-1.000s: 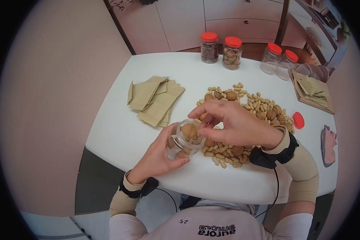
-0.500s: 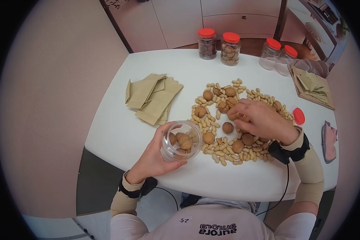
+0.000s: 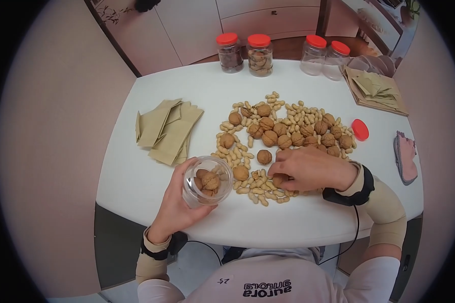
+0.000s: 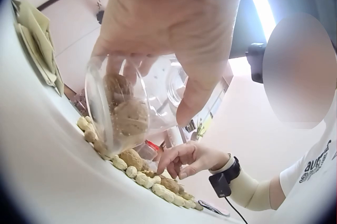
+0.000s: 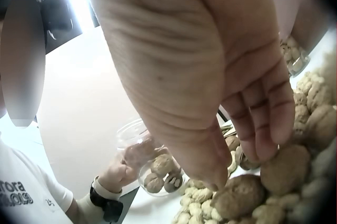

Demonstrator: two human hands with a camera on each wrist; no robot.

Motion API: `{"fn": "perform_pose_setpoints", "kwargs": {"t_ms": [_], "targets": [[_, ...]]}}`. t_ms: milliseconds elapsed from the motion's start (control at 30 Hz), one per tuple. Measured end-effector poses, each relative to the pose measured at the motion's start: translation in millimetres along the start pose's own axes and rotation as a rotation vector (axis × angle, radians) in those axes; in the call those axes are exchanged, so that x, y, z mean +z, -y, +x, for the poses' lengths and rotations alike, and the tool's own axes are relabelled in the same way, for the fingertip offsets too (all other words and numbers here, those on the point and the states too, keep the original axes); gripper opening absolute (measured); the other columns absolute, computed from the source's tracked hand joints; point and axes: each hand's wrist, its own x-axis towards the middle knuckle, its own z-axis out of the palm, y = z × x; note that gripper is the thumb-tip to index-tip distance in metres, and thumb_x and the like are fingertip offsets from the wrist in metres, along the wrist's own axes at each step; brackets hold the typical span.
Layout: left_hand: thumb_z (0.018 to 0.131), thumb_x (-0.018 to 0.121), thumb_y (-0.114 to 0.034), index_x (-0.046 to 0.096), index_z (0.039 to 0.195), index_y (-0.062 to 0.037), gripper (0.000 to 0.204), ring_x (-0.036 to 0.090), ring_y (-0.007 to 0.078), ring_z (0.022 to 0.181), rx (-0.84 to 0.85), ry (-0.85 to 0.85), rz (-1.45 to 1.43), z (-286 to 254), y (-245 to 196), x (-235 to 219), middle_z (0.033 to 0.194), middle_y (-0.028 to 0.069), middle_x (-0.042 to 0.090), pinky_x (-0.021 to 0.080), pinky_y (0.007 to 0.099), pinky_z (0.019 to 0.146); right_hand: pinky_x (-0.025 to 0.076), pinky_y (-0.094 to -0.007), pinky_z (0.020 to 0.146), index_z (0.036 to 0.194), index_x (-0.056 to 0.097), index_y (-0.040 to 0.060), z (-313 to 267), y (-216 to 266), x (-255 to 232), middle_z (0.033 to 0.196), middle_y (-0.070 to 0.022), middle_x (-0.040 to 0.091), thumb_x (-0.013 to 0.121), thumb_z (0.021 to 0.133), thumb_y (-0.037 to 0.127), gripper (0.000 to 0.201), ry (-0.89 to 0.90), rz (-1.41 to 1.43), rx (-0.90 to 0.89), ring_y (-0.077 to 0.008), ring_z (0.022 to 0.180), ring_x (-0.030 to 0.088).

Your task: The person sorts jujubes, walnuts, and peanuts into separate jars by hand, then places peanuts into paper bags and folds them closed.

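Observation:
My left hand grips a clear plastic jar tilted with its open mouth toward the nuts. Several walnuts lie inside it; in the left wrist view the jar's mouth faces down toward the table. At the near side of the nut pile, my right hand reaches down with bent, parted fingers. Its thumb and fingertips are right at a walnut, beside another walnut. Loose walnuts and peanuts spread around that hand, and one walnut sits apart in the middle.
Folded paper bags lie at left. Two filled red-lidded jars stand at the back, with two more lidded jars to their right. At right are a board with papers, a red lid and a pink-grey cloth.
My right hand left the jar's mouth, moved over the pile, then came down to its near side. More walnuts now show grouped at the pile's middle and right. The head view has shifted.

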Motion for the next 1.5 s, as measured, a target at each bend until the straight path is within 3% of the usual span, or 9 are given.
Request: {"fn": "perform_pose_setpoints", "kwargs": {"t_ms": [667, 733, 833, 933, 1033, 1067, 1133, 1333, 1500], "targets": [[0.064, 0.084, -0.016, 0.036, 0.139, -0.0008, 0.090, 0.047, 0.0332, 0.126, 0.011, 0.014, 0.110, 0, -3, 4, 0.135, 0.0185, 0.046, 0.040, 0.0395, 0.105, 0.051, -0.0432, 0.067, 0.093, 0.058, -0.0012, 9, 8, -4, 0.085, -0.0144, 0.058, 0.061, 0.079, 0.009, 0.018, -0.075, -0.044, 0.065, -0.0332, 0.075, 0.063], [0.064, 0.084, -0.016, 0.036, 0.139, -0.0008, 0.091, 0.047, 0.0335, 0.126, 0.017, 0.008, 0.136, 0, -2, 4, 0.135, 0.0185, 0.046, 0.039, 0.0397, 0.105, 0.052, -0.0361, 0.063, 0.099, 0.058, 0.0053, 10, 7, -15, 0.087, -0.0094, 0.057, 0.068, 0.078, 0.014, 0.024, -0.266, -0.001, -0.037, -0.0260, 0.073, 0.063], [0.064, 0.084, -0.017, 0.036, 0.139, -0.0009, 0.091, 0.047, 0.0341, 0.125, 0.019, 0.011, 0.170, 0, -2, 6, 0.135, 0.0185, 0.046, 0.039, 0.0401, 0.105, 0.051, -0.0382, 0.069, 0.098, 0.060, -0.0024, 20, 26, -28, 0.089, -0.0154, 0.061, 0.063, 0.081, 0.015, 0.024, -0.468, 0.224, -0.149, -0.0313, 0.074, 0.063], [0.063, 0.084, -0.017, 0.036, 0.139, -0.0012, 0.092, 0.047, 0.0346, 0.125, 0.014, 0.015, 0.164, 1, -1, 9, 0.135, 0.0185, 0.046, 0.039, 0.0405, 0.104, 0.051, -0.0374, 0.073, 0.099, 0.062, -0.0034, 31, 43, -29, 0.095, -0.0162, 0.063, 0.063, 0.083, 0.016, 0.026, -0.400, 0.534, -0.152, -0.0309, 0.081, 0.064], [0.063, 0.084, -0.016, 0.035, 0.140, -0.0013, 0.092, 0.047, 0.0346, 0.125, 0.012, 0.011, 0.156, 1, 1, 9, 0.135, 0.0184, 0.046, 0.039, 0.0404, 0.104, 0.051, -0.0380, 0.076, 0.098, 0.063, -0.0041, 32, 48, -29, 0.096, -0.0157, 0.064, 0.062, 0.084, 0.015, 0.023, -0.396, 0.620, -0.181, -0.0307, 0.086, 0.064], [0.063, 0.084, -0.015, 0.034, 0.140, -0.0014, 0.093, 0.047, 0.0344, 0.125, 0.007, 0.003, 0.163, 0, 2, 9, 0.135, 0.0183, 0.046, 0.040, 0.0402, 0.104, 0.051, -0.0380, 0.076, 0.098, 0.063, -0.0041, 30, 45, -29, 0.096, -0.0157, 0.064, 0.062, 0.084, 0.015, 0.023, -0.403, 0.621, -0.173, -0.0307, 0.086, 0.064], [0.063, 0.084, -0.014, 0.034, 0.140, -0.0012, 0.093, 0.047, 0.0336, 0.125, -0.002, 0.008, 0.147, -1, 2, 9, 0.134, 0.0183, 0.046, 0.040, 0.0400, 0.104, 0.050, -0.0394, 0.078, 0.101, 0.063, -0.0020, 24, 32, -31, 0.095, -0.0159, 0.064, 0.061, 0.085, 0.013, 0.022, -0.571, 0.257, -0.185, -0.0312, 0.087, 0.064], [0.064, 0.082, -0.011, 0.032, 0.141, 0.0008, 0.092, 0.047, 0.0319, 0.125, 0.007, 0.005, 0.102, -1, 2, 9, 0.133, 0.0194, 0.046, 0.039, 0.0391, 0.105, 0.051, -0.0397, 0.075, 0.106, 0.067, 0.0075, -22, -14, -29, 0.095, -0.0095, 0.061, 0.065, 0.082, 0.013, 0.025, -0.261, -0.125, 0.196, -0.0293, 0.086, 0.063], [0.064, 0.081, -0.010, 0.031, 0.141, 0.0015, 0.093, 0.047, 0.0323, 0.125, -0.007, -0.019, 0.112, -1, 3, 12, 0.132, 0.0202, 0.046, 0.038, 0.0388, 0.105, 0.050, -0.0400, 0.074, 0.109, 0.067, 0.0105, -28, -25, -4, 0.095, -0.0079, 0.061, 0.064, 0.082, 0.011, 0.027, -0.176, -0.048, 0.253, -0.0284, 0.089, 0.063]]}}
